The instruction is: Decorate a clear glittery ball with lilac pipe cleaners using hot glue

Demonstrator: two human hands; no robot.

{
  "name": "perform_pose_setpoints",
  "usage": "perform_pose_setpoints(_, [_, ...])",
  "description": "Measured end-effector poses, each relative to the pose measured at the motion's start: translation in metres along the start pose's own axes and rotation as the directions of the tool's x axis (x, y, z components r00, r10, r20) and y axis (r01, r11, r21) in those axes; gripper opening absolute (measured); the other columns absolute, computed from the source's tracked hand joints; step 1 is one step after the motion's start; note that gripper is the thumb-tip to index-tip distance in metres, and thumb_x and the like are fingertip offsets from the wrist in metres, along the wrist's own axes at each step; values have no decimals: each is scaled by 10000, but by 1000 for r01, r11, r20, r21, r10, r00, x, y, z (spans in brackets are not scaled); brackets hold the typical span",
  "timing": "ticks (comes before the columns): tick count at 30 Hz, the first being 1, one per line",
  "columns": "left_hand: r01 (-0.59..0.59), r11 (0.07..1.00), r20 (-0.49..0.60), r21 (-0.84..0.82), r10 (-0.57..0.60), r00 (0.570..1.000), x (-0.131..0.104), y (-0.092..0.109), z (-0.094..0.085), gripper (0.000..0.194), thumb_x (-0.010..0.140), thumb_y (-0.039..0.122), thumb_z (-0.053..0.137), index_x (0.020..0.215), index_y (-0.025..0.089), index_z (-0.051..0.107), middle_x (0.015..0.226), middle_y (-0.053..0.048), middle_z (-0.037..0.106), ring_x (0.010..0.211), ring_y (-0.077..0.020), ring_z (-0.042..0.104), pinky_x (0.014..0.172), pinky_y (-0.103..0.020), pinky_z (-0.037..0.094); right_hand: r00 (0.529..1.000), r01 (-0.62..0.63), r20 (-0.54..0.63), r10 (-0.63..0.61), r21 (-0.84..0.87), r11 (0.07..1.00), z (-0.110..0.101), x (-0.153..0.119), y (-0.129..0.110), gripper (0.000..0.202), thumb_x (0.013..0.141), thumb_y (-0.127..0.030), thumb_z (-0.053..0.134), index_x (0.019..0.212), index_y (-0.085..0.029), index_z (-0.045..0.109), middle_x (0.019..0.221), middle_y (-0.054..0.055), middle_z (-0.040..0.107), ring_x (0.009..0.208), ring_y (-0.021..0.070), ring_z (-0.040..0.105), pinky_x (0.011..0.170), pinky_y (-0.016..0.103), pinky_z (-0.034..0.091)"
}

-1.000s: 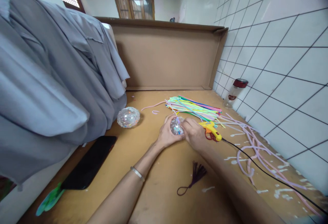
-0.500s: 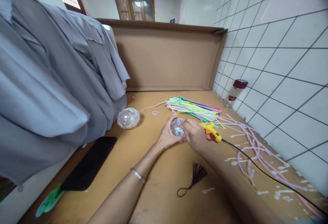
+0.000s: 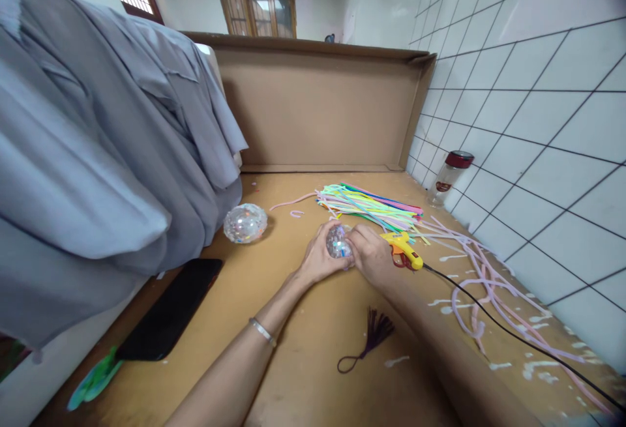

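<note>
My left hand (image 3: 320, 252) is curled round a clear, round, speckled piece (image 3: 337, 242) with shiny coloured bits, thumb in front and fingers behind. The fingertips of my right hand (image 3: 369, 251) are pinched together against its right side; whether something small lies between them is hidden. Just right of that hand lies a yellow glue gun (image 3: 405, 249) with a brown-red trigger. Nearer to me, a dark purple tassel (image 3: 376, 332) with a loop rests on the table, between my forearms. A second clear speckled round piece (image 3: 245, 223) stands to the left.
Behind my hands lies a bundle of coloured pipe cleaners (image 3: 366, 205). Loose pink strands (image 3: 482, 290) and the glue gun's black cord (image 3: 493, 323) spread rightward. A bottle (image 3: 444, 182) stands by the tiled wall. At left are a black phone (image 3: 171, 309) and grey cloth (image 3: 132, 140).
Hardly anything differs. Both hands stay at the speckled piece, with only a slight shift of the right fingers against it.
</note>
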State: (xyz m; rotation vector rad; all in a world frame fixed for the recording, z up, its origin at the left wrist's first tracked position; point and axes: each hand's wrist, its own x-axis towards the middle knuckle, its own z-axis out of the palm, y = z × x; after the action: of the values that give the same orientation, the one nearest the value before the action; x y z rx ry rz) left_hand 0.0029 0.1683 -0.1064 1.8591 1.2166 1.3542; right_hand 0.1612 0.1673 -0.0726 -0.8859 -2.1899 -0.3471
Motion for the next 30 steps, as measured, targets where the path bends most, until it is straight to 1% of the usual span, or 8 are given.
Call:
perform_pose_setpoints(6, [-3,1000,9,-16,3,1000,0,1,-1,676,554,222,797,1173,229,524,1170,-62,616,1088,-255,613,996,-415,481,1000,-12,4,13,-17,1000,0,0,0,244,946,-141,438,874,-184,667,827,78,631,772,209,566,660,307,429])
perform_pose_setpoints(13, [-39,999,12,-16,39,999,2,1,-2,620,550,223,799,1121,217,556,1129,-53,614,1071,-248,603,975,-387,475,1000,-19,3,19,-15,1000,-1,1,-1,270,957,-145,421,846,-162,667,799,77,624,741,201,570,645,302,428])
perform_pose_setpoints(18, [-68,998,23,-7,68,997,2,-2,-3,624,566,228,802,1140,217,557,1136,-55,614,1080,-248,596,983,-378,462,999,-36,28,36,-3,999,1,0,0,269,953,-148,425,838,-175,667,813,80,621,760,204,564,664,303,423])
perform_pose_setpoints(22, [-90,996,38,12,90,995,2,-4,-4,649,569,270,834,1153,228,555,1138,-55,615,1081,-255,594,977,-382,461,999,-42,24,42,7,999,2,-1,1,277,962,-159,424,841,-170,673,814,80,616,760,202,559,672,305,419])
perform_pose_setpoints(24, [-99,995,51,13,98,994,3,-5,-5,679,565,316,857,1164,234,550,1156,-59,611,1091,-259,592,978,-383,461,999,-37,18,37,-3,999,2,-1,1,285,965,-160,420,840,-169,675,808,78,611,759,201,554,667,305,413])
perform_pose_setpoints(28, [-102,995,75,-4,102,992,2,-6,-5,795,525,426,892,1200,227,523,1202,-82,587,1117,-270,582,987,-391,461,999,-41,0,41,-17,999,1,0,0,289,960,-152,418,835,-173,678,795,74,606,748,200,538,655,306,397])
perform_pose_setpoints(30, [-101,995,87,-8,102,991,2,-6,-5,836,504,428,903,1213,228,509,1217,-87,578,1132,-273,575,999,-397,456,999,-47,3,47,-10,999,1,0,0,288,956,-149,419,837,-177,680,798,74,610,755,202,539,653,308,396])
